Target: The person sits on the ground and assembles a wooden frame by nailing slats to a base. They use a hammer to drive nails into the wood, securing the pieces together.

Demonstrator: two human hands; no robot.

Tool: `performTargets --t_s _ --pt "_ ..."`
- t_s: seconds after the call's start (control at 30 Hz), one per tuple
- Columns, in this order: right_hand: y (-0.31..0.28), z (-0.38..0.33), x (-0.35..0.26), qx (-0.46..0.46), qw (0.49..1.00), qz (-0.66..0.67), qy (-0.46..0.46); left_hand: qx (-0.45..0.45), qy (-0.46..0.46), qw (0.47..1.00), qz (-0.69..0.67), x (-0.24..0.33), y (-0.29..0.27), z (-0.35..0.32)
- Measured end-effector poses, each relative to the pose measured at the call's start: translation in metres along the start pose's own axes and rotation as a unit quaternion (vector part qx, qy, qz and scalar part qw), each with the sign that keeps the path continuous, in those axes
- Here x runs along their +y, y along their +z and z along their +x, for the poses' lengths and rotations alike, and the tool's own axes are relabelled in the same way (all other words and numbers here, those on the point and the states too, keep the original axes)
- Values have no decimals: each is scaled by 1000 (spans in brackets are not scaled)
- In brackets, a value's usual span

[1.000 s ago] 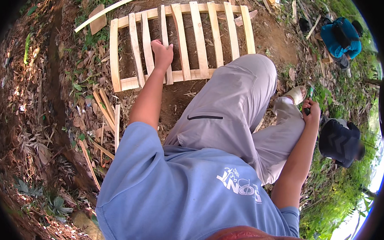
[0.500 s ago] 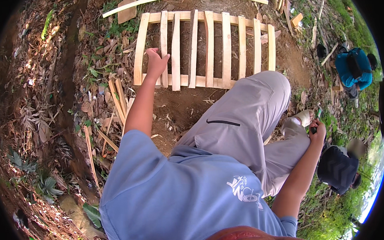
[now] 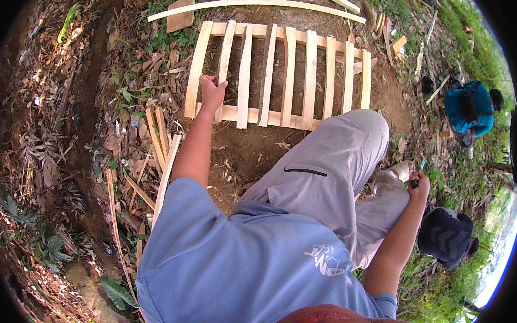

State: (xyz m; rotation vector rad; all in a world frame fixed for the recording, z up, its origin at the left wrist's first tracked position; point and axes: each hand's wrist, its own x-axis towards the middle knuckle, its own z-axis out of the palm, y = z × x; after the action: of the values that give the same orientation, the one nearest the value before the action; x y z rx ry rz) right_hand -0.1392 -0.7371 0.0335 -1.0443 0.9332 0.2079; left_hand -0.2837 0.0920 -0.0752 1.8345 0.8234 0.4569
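On the ground ahead lies a ladder-like frame of pale wood, with several slats laid across two rails (image 3: 242, 113). My left hand (image 3: 212, 95) is closed around the lower part of the second slat (image 3: 226, 50) from the left, thumb on its right side. The leftmost slat (image 3: 198, 69) is just beside that hand. Off to the right, near my bent leg and sandalled foot (image 3: 402, 169), my right hand (image 3: 420, 186) is closed on a black-handled tool (image 3: 413, 183). A thin green part shows just above it; the tool's kind cannot be made out.
Beyond the frame lie a long wooden strip (image 3: 257, 3) and a flat brown board (image 3: 180, 15). Loose wood strips (image 3: 166, 177) are by my left arm. Two people, one in a teal top (image 3: 469, 107) and one in dark clothing (image 3: 444, 237), are to the right among plants.
The view has shifted slightly. The second slat's top now leans further right, with my left hand still on it. My right hand keeps its hold on the tool.
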Motion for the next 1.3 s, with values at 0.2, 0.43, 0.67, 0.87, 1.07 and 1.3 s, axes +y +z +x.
performTargets --t_s 0.2,0.43,0.67,0.87,1.07,1.3 --pt "5 -11 1 -15 1000 -5 10 11 -6 1000 10 0 -3 1" --pt "8 -14 4 2 1000 -11 -4 5 -9 999 31 1 -9 1" --pt "-1 -4 -1 -16 1000 1 19 8 -20 1000 19 7 -8 7" --pt "8 -12 1 5 1000 -26 -7 -28 -2 997 78 12 -25 0" --pt "-8 -14 -1 1 1000 -9 -13 -229 217 876 365 96 -70 -53" --pt "-2 -5 3 -12 1000 -4 -16 -381 371 679 506 85 -92 -61"
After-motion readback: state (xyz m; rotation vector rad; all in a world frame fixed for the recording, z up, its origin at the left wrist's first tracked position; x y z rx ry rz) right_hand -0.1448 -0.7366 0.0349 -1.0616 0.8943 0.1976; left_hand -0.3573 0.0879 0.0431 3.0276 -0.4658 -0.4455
